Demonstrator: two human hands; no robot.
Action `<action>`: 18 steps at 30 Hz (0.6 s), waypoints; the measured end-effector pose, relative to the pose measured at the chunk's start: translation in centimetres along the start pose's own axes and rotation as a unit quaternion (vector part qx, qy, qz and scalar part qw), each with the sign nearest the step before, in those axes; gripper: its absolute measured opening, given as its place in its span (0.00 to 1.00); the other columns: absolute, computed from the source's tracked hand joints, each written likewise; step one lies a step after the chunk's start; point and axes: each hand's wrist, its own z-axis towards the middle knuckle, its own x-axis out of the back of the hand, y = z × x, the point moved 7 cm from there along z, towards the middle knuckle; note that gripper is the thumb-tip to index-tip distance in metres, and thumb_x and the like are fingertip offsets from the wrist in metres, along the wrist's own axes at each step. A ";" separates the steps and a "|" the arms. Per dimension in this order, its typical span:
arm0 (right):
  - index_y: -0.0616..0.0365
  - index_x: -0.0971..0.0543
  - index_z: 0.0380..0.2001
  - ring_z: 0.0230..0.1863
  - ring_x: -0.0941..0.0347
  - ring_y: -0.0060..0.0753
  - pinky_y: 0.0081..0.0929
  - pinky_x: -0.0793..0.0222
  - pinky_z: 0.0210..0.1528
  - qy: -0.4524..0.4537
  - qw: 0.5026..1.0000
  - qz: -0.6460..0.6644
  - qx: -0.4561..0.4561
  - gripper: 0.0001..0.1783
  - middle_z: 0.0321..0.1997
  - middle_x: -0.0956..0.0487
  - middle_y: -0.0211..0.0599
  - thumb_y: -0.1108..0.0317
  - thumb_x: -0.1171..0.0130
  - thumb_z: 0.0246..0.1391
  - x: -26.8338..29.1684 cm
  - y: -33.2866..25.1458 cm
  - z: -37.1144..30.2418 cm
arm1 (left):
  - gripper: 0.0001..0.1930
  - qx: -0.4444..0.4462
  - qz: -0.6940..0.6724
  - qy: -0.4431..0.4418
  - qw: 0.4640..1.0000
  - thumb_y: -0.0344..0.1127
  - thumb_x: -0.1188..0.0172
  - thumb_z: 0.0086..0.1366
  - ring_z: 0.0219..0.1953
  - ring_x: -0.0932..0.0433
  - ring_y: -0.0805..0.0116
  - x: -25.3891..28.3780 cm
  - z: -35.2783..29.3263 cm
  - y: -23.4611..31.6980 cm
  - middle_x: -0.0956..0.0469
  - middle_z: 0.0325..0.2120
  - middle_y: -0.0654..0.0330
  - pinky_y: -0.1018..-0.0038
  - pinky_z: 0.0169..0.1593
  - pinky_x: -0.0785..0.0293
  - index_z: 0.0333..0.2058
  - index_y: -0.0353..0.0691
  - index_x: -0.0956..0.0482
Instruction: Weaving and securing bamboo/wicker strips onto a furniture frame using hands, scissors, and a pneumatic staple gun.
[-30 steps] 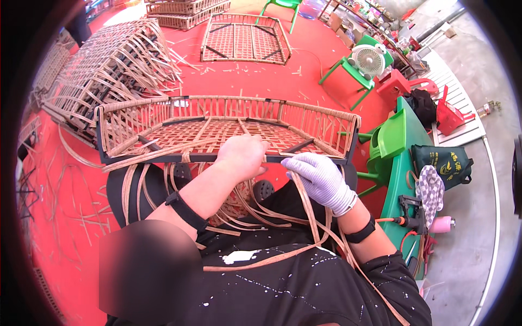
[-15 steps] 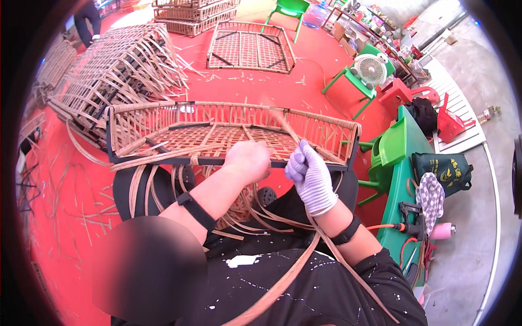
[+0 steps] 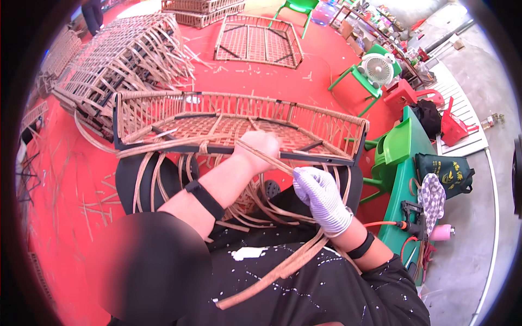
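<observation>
Presently, one woven basket [image 3: 201, 128] sits above two dark-clad knees [image 3: 132, 182]; the gloved right hand [image 3: 322, 198] grips at least one cane strip [image 3: 280, 165], which crosses the bare left hand [image 3: 259, 152], curled at the basket's near side, its hold unclear; two black wristbands [image 3: 206, 200] show.

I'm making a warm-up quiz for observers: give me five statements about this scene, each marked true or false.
1. Both hands are gloved. False: the left hand is bare.
2. The right hand holds a brown strip. True.
3. The white fan stands on the floor. False: it stands on a green chair.
4. A black band circles the left forearm. True.
5. The dark green bag is left of both hands. False: it is to their right.
</observation>
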 end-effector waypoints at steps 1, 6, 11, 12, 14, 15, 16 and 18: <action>0.52 0.21 0.27 0.19 0.41 0.10 0.17 0.48 0.22 -0.026 0.999 -0.019 -0.026 0.20 0.20 0.30 0.18 0.53 0.43 0.71 0.1 -0.2 -0.4 | 0.27 -0.034 0.012 0.001 0.999 0.55 0.30 0.57 0.49 0.17 0.52 0.1 -0.3 0.4 0.17 0.45 0.52 0.58 0.53 0.21 0.46 0.40 0.20; 0.68 0.19 0.39 0.15 0.30 0.20 0.18 0.34 0.21 -0.205 0.967 -0.046 -0.142 0.30 0.17 0.23 0.34 0.52 0.61 0.76 1.4 -0.6 -2.9 | 0.38 -0.085 -0.065 -0.064 0.992 0.63 0.34 0.61 0.60 0.24 0.51 1.7 -1.6 -0.7 0.22 0.57 0.50 0.58 0.64 0.28 0.61 0.42 0.26; 0.52 0.22 0.57 0.25 0.19 0.31 0.30 0.25 0.29 -0.119 0.876 -0.434 0.173 0.19 0.27 0.21 0.37 0.68 0.40 0.63 1.2 0.8 0.4 | 0.33 -0.022 -0.119 -0.102 0.987 0.65 0.45 0.69 0.59 0.23 0.50 3.9 -3.5 -4.4 0.20 0.55 0.49 0.58 0.63 0.28 0.61 0.45 0.23; 0.51 0.23 0.57 0.27 0.19 0.35 0.32 0.24 0.29 -0.106 0.839 -0.482 0.229 0.21 0.28 0.21 0.38 0.68 0.39 0.61 0.6 1.2 0.8 | 0.32 0.005 -0.136 -0.109 0.985 0.65 0.46 0.71 0.58 0.22 0.50 3.9 -3.7 -5.0 0.20 0.55 0.48 0.58 0.63 0.28 0.60 0.45 0.22; 0.50 0.23 0.58 0.29 0.19 0.41 0.36 0.24 0.30 -0.074 0.760 -0.582 0.281 0.23 0.31 0.21 0.40 0.67 0.38 0.58 -0.7 2.4 2.0 | 0.29 0.016 -0.135 -0.096 0.986 0.63 0.52 0.74 0.56 0.21 0.50 3.6 -4.1 -5.1 0.18 0.52 0.50 0.57 0.60 0.26 0.54 0.45 0.18; 0.47 0.24 0.60 0.28 0.20 0.45 0.38 0.24 0.29 -0.075 0.748 -0.600 0.274 0.27 0.34 0.20 0.39 0.67 0.37 0.55 -1.3 3.2 2.8 | 0.29 0.022 -0.128 -0.074 0.989 0.63 0.53 0.74 0.55 0.21 0.50 3.6 -4.1 -5.2 0.18 0.51 0.50 0.57 0.59 0.26 0.54 0.46 0.18; 0.47 0.23 0.58 0.28 0.20 0.44 0.38 0.24 0.29 -0.072 0.731 -0.616 0.284 0.24 0.34 0.21 0.39 0.66 0.38 0.57 -1.9 3.5 3.3 | 0.29 0.028 -0.122 -0.052 0.991 0.63 0.54 0.75 0.54 0.20 0.50 3.6 -4.1 -5.2 0.18 0.50 0.50 0.56 0.58 0.26 0.53 0.46 0.17; 0.47 0.22 0.54 0.28 0.20 0.42 0.38 0.24 0.30 -0.065 0.693 -0.650 0.306 0.18 0.34 0.22 0.38 0.64 0.40 0.59 -3.0 3.7 4.4 | 0.29 0.022 -0.115 -0.048 0.992 0.62 0.56 0.75 0.51 0.19 0.50 3.3 -4.0 -5.1 0.16 0.46 0.51 0.56 0.55 0.24 0.50 0.45 0.16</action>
